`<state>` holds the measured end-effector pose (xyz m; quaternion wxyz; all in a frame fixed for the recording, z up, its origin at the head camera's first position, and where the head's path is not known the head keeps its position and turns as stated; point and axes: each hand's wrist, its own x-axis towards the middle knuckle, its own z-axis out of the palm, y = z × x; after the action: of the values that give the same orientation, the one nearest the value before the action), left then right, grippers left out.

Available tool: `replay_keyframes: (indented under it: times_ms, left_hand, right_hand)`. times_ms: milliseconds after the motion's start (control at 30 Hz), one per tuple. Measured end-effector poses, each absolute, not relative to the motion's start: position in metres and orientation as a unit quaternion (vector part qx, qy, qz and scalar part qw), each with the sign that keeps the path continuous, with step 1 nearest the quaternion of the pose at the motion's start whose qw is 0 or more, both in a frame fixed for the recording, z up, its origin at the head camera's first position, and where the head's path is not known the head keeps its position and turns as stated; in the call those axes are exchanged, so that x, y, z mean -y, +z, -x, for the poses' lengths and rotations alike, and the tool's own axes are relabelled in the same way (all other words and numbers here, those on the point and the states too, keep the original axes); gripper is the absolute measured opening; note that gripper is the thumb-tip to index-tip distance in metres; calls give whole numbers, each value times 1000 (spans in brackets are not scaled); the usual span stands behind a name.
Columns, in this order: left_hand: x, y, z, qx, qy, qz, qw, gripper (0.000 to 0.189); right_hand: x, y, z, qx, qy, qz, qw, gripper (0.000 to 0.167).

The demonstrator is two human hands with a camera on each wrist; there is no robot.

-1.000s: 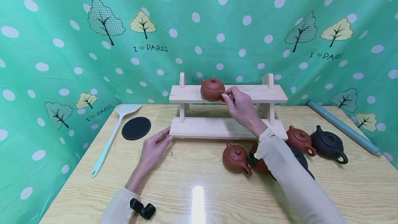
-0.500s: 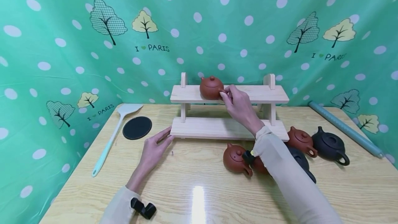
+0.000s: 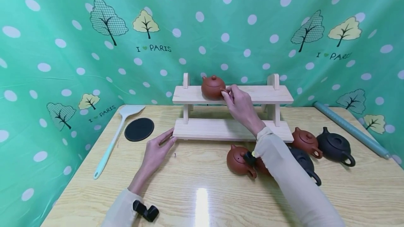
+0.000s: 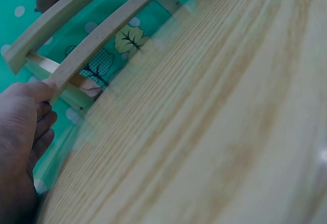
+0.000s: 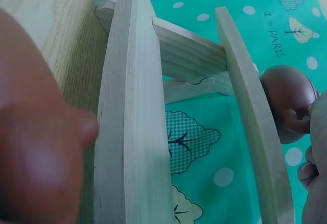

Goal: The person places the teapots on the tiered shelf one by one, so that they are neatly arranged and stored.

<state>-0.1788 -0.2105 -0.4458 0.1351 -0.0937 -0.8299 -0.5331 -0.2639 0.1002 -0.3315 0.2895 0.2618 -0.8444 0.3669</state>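
A two-tier wooden display rack [image 3: 205, 129] stands at the back of the table. On its upper board, left of centre, is a reddish-brown teapot [image 3: 213, 88], lid on and spout to the left. My right hand [image 3: 242, 107] pinches that teapot's handle between thumb and fingers; the right wrist view shows the teapot [image 5: 287, 94] at the upper board's edge. My left hand [image 3: 156, 151] holds the left end of the lower board, thumb [image 4: 38, 90] at its front edge and the other fingers lower down.
In front of the rack sit a brown teapot [image 3: 238, 160] and another partly under my right sleeve. More brown and black teapots [image 3: 334, 146] stand to the right. A teal roll [image 3: 351, 130] lies at the far right; a pale spatula [image 3: 114, 141] and dark round mat [image 3: 139, 129] lie left.
My right hand has shifted the brown teapot slightly left and back on the upper board, still pinching its handle. The left hand stays on the rack.
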Motion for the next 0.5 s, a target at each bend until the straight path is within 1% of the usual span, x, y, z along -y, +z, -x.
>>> replay_keyframes:
  times_ms: [500]
  left_hand:
    - [211,-446,179,829,-533,95,137,43]
  right_hand:
    - [-97,-331,262,847,385,-246,273,16]
